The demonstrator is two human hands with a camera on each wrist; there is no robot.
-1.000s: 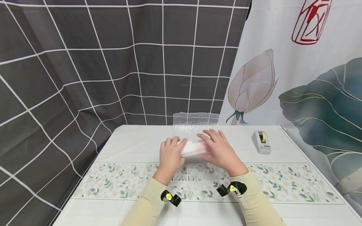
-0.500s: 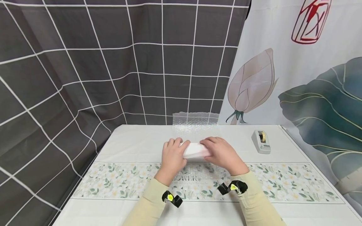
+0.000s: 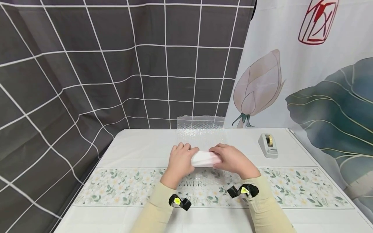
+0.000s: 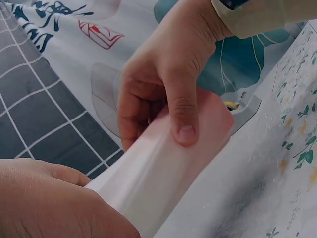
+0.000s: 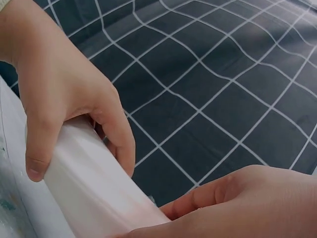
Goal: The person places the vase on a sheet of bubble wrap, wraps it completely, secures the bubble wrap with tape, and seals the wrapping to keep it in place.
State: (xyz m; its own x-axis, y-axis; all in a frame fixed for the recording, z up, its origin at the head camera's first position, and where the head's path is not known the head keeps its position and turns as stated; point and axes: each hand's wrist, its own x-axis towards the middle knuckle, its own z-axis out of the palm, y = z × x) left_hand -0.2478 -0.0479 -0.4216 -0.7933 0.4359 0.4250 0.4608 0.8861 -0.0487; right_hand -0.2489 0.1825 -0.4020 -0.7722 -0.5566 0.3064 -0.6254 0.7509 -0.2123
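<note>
A smooth faceted vase-shaped object, white fading to pink at its right end, lies sideways between my hands. My left hand grips its white left end, with the thumb along the near side in the right wrist view. At the pink end my right hand holds on, thumb on one face and fingers behind. Beneath it a clear sheet of bubble wrap runs over the table. Whether the object touches the wrap cannot be made out, and both its ends are partly hidden by the hands.
A grey tape dispenser with a yellowish roll stands at the back right of the white tablecloth. A floral band crosses the cloth. Behind hang a dark grid-patterned curtain and a white flower-printed one.
My right hand's spread fingers have come down around the pink end. Both hands and the object have shifted slightly right and nearer to me. The bubble wrap and dispenser stay in place.
</note>
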